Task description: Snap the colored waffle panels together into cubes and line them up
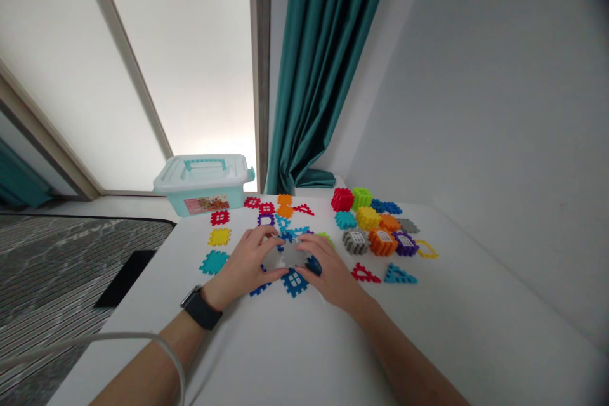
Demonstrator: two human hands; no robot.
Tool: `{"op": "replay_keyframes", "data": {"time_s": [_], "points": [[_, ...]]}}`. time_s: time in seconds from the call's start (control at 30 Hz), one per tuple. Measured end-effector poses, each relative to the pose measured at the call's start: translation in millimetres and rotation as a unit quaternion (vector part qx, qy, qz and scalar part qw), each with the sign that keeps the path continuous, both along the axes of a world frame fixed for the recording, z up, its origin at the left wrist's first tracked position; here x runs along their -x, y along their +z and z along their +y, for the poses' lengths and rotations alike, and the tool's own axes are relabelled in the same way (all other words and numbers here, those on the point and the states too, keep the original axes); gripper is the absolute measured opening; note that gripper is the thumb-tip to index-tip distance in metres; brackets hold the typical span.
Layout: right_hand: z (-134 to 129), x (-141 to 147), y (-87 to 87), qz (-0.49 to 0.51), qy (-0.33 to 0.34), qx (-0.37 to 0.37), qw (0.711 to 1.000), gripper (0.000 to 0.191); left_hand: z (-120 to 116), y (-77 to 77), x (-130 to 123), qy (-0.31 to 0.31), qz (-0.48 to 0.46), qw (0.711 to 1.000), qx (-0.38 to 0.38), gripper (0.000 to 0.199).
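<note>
My left hand [248, 264], with a dark watch on its wrist, and my right hand [329, 268] face each other near the middle of the white table. Their curved fingers hold grey notched plates [294, 254] between them. A blue window plate [295, 282] lies just below my fingertips, with another blue piece partly hidden beside my left thumb. Light blue pieces [298, 231] and a purple frame [266, 220] are just beyond my fingers. A dark blue piece [313, 265] shows by my right thumb.
A lidded teal box [209, 184] stands at the table's back left. Stacks of coloured plates, among them orange [382, 243] and red [342, 199], sit at the right. Loose red [365, 273], yellow [219, 237] and teal [214, 262] pieces lie around. A white cable [137, 335] crosses the lower left.
</note>
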State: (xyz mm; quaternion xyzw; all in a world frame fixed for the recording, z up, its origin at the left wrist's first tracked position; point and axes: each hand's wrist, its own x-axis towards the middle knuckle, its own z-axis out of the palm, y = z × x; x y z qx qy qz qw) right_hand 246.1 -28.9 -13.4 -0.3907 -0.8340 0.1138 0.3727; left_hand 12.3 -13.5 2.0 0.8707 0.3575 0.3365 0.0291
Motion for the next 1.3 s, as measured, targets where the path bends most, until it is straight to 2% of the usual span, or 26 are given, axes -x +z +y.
{"op": "replay_keyframes", "data": {"time_s": [0.37,0.77,0.93,1.0,1.1,1.2,1.3], "points": [[-2,-1,1.6,-0.014,0.015,0.008,1.000,0.032,-3,-0.7,-5,-0.013,-0.026,0.999,0.025,0.042],[-4,0,4.6,0.012,-0.001,-0.004,1.000,0.033,-8,-3.1,-13,-0.020,-0.067,0.996,0.053,0.037],[-4,-9,9.2,0.026,-0.022,-0.030,0.999,0.030,-3,8.5,-1,-0.004,-0.061,0.996,0.065,0.044],[-3,-17,12.3,0.036,-0.040,-0.041,0.998,0.027,3,15.3,8,0.024,-0.095,0.993,0.064,0.028],[0,-30,17.8,0.042,-0.065,-0.054,0.996,0.026,10,22.7,17,0.042,-0.099,0.992,0.059,0.018],[3,-43,23.0,0.038,-0.084,-0.064,0.994,0.026,12,25.6,12,0.035,-0.071,0.996,0.050,0.015],[2,-54,26.7,0.035,-0.095,-0.070,0.992,0.025,13,27.9,-4,0.017,-0.051,0.998,0.041,0.016]]}}
